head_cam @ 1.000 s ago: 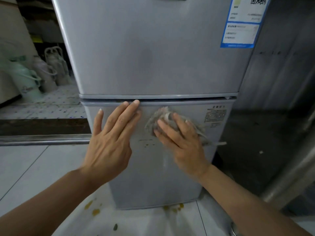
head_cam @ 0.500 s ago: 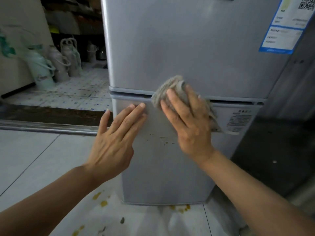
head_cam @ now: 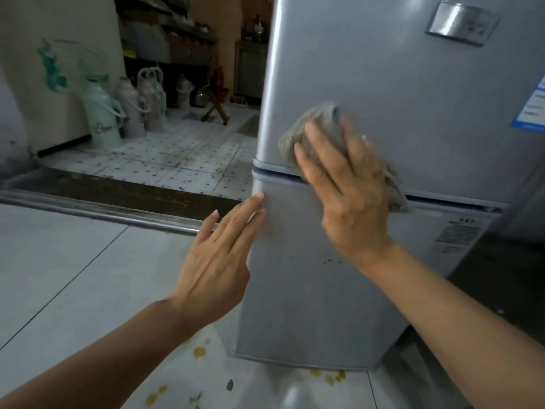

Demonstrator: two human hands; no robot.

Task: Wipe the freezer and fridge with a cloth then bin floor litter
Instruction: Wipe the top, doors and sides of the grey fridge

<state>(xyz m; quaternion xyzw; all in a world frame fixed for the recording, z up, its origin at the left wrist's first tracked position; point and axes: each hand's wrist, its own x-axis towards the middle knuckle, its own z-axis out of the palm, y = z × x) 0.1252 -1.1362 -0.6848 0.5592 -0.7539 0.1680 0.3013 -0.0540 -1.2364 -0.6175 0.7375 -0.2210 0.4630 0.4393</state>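
The right hand (head_cam: pixel 351 184), fingers pressing the cloth (head_cam: pixel 309 128), has climbed onto the upper door (head_cam: pixel 413 98) — left hand (head_cam: pixel 218 261) open, bracing; litter (head_cam: pixel 199 352) waits.

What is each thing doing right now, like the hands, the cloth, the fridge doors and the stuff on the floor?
right hand: flat, pressing the cloth on the fridge.
cloth: bunched, against the upper door.
left hand: open, fingertips at the lower door's edge.
upper door: shut.
lower door: shut, with small spots.
floor litter: still lying there.

You had dim, soft light; the cloth (head_cam: pixel 312 131) was motion-blurred; the far right lay in shadow; edges bowed.
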